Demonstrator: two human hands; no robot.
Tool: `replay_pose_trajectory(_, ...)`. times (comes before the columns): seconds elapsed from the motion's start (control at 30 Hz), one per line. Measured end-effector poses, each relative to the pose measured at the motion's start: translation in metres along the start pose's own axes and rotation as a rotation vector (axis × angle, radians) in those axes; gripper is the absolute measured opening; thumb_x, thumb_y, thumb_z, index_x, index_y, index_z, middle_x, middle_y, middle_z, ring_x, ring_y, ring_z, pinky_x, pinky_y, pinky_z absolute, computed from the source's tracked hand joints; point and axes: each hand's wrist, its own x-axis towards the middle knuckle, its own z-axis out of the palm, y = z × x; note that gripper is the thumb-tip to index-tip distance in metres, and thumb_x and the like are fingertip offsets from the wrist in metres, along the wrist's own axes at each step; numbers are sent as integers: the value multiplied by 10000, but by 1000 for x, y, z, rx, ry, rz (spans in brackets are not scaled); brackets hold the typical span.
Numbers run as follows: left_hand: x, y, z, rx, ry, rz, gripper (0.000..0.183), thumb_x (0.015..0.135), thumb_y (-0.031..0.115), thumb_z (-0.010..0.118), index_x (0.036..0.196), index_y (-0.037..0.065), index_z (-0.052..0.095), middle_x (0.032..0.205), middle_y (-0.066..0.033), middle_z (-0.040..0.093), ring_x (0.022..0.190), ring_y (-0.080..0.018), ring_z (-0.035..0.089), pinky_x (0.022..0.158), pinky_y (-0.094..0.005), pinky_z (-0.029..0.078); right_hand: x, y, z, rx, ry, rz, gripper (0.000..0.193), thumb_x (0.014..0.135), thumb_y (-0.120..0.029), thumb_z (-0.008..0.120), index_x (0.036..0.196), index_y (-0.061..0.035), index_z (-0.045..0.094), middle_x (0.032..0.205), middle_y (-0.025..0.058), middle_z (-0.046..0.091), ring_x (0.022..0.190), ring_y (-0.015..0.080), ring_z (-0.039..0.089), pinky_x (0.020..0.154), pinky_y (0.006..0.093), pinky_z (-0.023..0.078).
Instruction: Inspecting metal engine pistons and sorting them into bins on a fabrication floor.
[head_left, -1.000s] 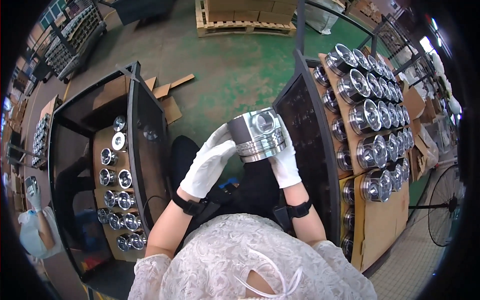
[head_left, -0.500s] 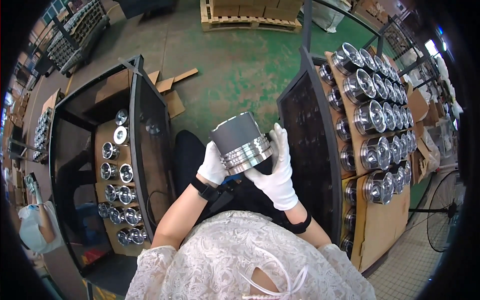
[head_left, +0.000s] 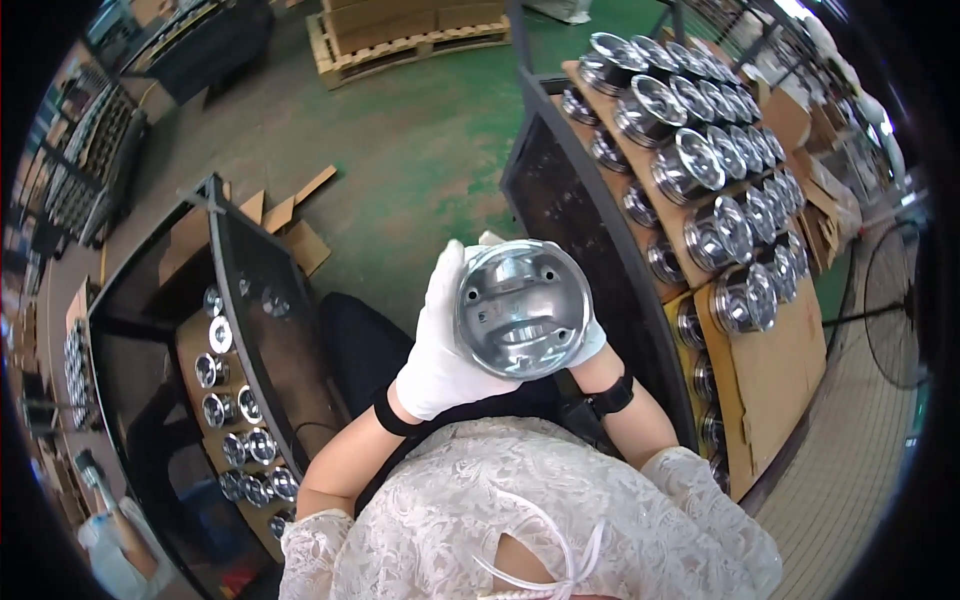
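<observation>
A metal piston is held up in front of my chest, its round end turned toward me. That end is shiny grey, with curved recesses and a few small dark holes. My left hand, in a white glove, is wrapped round the piston's left side with the fingers pointing up. My right hand, also gloved in white, supports it from the lower right; its fingers are mostly hidden behind the piston. The side wall with its grooves is out of sight.
On my right, a dark-framed cart carries rows of shiny pistons on cardboard. To my left stands another black-framed cart with several pistons inside. A fan, a loaded pallet and a co-worker's arm are farther off.
The piston has been turned from showing its dark side wall and grooves to showing its round end. My right hand has gone behind it. The whole view has shifted and tilted.
</observation>
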Motion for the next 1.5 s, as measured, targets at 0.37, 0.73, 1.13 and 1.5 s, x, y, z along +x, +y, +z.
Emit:
replay_pose_trajectory(0.37,4,1,72,164,-271,-501,1180,577,243,913,1484,-18,205,1219,-213,605,1086,-332,639,930,-409,516,-116,-29,47,-2076,114,-704,170,866,-224,637,850,-61,681,804,113,634,694,297,627,623,420,520)
replay_pose_trajectory(0.73,85,19,65,372,-495,-673,882,703,224,817,1426,-31,381,1308,-275,556,1210,-306,573,1023,-367,443,-289,-164,49,-1312,1138,0,396,927,-363,616,1138,-37,695,962,91,729,803,131,661,746,298,533)
replay_pose_trajectory(1.13,96,23,-77,536,-29,-1146,459,983,268,562,1320,-42,531,1263,-120,588,1099,-218,543,963,-310,420,-353,-509,-187,-2048,1716,59,356,865,-339,535,978,-54,717,1048,189,689,990,379,640,863,428,500)
replay_pose_trajectory(1.5,58,111,-181,346,510,-1100,421,995,250,482,1354,31,511,1391,-167,484,1334,-355,393,1095,-447,323,-269,-556,-229,-2107,1434,54,277,899,-338,539,973,-134,709,1129,135,662,1051,309,600,922,395,457)
